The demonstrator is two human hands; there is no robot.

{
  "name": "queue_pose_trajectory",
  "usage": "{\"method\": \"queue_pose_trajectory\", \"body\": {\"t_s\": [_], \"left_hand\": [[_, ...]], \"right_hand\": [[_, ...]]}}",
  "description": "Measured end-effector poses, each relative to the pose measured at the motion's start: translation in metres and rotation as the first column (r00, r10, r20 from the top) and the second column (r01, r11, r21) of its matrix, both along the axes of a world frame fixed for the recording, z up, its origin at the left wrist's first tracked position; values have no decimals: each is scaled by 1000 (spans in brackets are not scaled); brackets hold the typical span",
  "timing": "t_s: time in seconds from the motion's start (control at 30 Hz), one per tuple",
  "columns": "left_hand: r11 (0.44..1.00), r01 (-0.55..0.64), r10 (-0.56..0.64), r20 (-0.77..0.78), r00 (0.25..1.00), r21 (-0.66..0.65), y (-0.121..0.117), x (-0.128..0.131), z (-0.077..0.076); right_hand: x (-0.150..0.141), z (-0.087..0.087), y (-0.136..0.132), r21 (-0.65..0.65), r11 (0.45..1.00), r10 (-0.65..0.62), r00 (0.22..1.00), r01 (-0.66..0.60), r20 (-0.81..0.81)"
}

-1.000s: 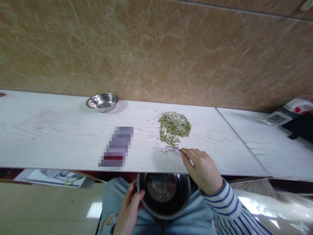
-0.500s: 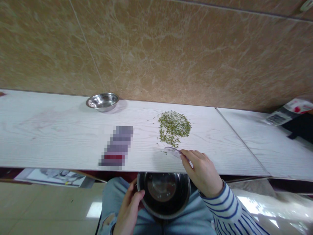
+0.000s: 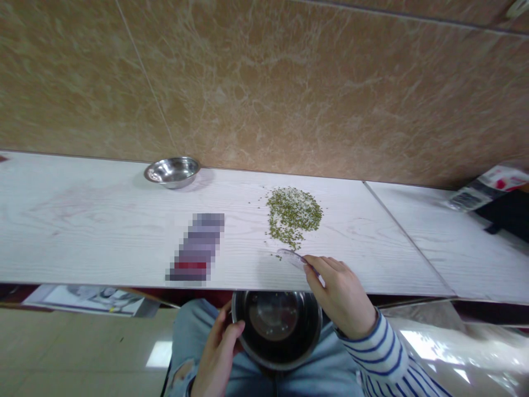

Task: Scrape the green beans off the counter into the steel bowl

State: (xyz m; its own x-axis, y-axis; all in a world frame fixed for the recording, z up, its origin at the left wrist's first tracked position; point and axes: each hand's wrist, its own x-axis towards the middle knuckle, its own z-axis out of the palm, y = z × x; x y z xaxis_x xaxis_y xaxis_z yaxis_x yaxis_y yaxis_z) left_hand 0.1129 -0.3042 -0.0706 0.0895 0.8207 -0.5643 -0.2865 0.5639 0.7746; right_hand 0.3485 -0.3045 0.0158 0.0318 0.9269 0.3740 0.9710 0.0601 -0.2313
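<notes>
My left hand grips the left rim of a round metal pot, thumb over the edge, at my lap under the table's front edge. A few small light specks show on the pot's bottom. Between thumb and fingers of my right hand is a thin clear plastic piece with a curved edge. It is held low at the tabletop, just on the near side of a spread of small green beans mixed with white grains. A few loose beans lie by its tip.
On the white table, a shiny metal bowl stands near the wall. A blurred-out flat object lies left of the beans. A plastic packet and a black item are far right. Papers rest under the table.
The clear plastic piece has tilted slightly in my right hand. The view has shifted a touch; the pot, my left hand and the beans look the same.
</notes>
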Motion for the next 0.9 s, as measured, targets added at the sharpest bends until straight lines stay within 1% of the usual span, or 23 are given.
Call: {"method": "queue_pose_trajectory", "body": {"t_s": [0.13,0.27,0.53,0.73,0.9], "left_hand": [[1000,-21,20,-36,999,-10,0,1,5],[1000,-23,23,-22,999,-1,1,2,8],[1000,-18,19,1,1000,-9,0,0,4],[1000,-7,6,-29,1000,-9,0,0,4],[1000,-13,13,-53,998,-14,-1,2,4]], "right_hand": [[0,0,0,-1,1000,-15,1000,15,10],[1,1,1,-24,999,-29,999,30,18],[0,3,-5,4,1000,-14,1000,14,-5],[0,5,-13,8,1000,-10,1000,10,-9],[2,3,-14,-9,999,-33,999,33,-9]]}}
